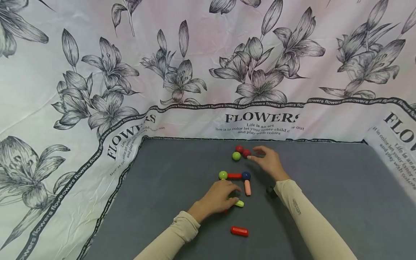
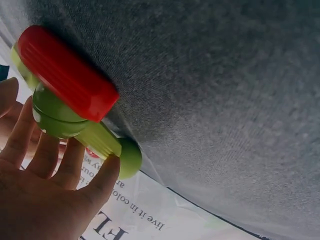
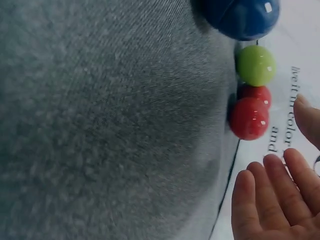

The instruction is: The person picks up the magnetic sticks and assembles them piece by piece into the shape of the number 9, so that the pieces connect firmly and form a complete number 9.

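In the head view my left hand is over a group of joined pieces, its thumb by a yellow-green rod. Seen from the left wrist, its fingers touch a green ball and a yellow-green rod; a red rod lies beside that ball. Another green ball, a red rod, a blue ball and a pink rod form a connected line with a corner. My right hand, fingers spread and holding nothing, hovers beside red balls.
A loose red rod lies toward the front of the grey table. At the back, a green ball sits against another red ball. A flower-printed cloth rises behind the table's far edge.
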A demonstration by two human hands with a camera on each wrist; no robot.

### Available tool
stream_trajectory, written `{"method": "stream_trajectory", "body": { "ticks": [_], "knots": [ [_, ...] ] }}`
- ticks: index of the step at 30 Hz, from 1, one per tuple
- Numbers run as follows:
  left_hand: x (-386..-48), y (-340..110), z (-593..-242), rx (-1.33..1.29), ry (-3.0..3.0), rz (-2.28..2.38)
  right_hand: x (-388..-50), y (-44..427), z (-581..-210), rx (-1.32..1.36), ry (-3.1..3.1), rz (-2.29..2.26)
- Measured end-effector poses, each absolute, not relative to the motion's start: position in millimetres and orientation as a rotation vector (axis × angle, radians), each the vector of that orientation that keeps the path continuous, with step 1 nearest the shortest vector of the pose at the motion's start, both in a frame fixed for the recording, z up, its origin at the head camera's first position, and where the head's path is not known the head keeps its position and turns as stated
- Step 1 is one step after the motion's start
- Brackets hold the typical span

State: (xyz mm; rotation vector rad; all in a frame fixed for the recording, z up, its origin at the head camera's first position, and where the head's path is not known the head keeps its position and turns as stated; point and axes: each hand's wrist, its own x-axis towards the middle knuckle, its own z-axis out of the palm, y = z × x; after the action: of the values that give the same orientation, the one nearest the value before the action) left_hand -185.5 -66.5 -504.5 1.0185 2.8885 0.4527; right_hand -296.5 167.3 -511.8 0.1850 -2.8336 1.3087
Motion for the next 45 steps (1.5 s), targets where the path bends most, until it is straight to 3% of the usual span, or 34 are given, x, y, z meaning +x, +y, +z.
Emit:
{"method": "stream_trajectory", "body": {
  "ticks": [24, 45],
  "knots": [
    [-180, -70, -510, 1.053, 2.783, 0.476, -322, 152, -529, 0.252, -2.847, 1.332],
    [-177, -68, -503, 0.977, 2.741, 0.381, -319, 150, -532, 0.260, -2.809, 1.258]
  ]
}}
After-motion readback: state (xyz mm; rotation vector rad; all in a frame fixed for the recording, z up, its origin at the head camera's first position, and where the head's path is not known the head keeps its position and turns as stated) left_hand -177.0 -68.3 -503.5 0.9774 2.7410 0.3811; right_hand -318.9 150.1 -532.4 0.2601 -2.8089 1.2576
